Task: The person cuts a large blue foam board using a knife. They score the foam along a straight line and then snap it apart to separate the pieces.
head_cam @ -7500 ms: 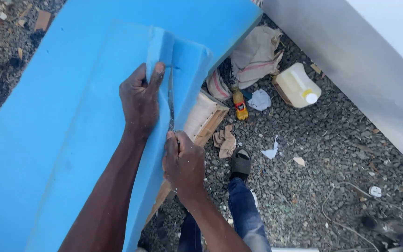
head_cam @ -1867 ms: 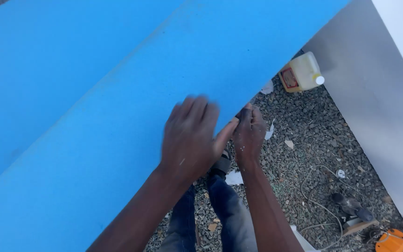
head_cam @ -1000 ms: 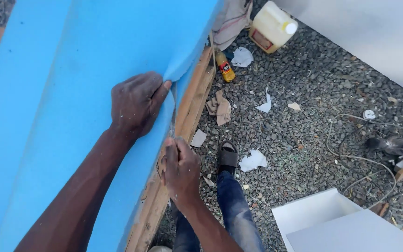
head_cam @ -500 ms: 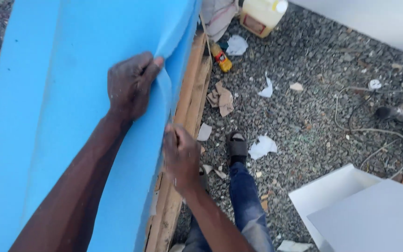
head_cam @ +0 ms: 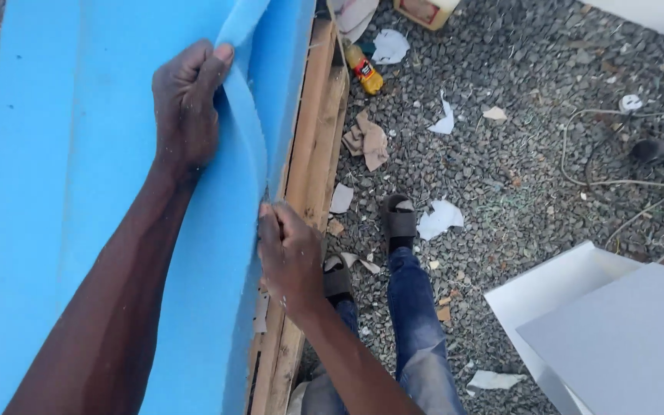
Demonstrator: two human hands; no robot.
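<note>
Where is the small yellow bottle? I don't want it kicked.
In the head view, the small yellow bottle lies upper centre on the gravel, just right of the wooden frame.

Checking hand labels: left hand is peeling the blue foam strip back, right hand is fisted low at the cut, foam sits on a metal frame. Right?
One thing is off: the frame under the blue foam is wooden, not metal, as the head view shows. The rest holds: the left hand pulls the blue foam strip back, and the right hand is fisted low at the cut.
</note>
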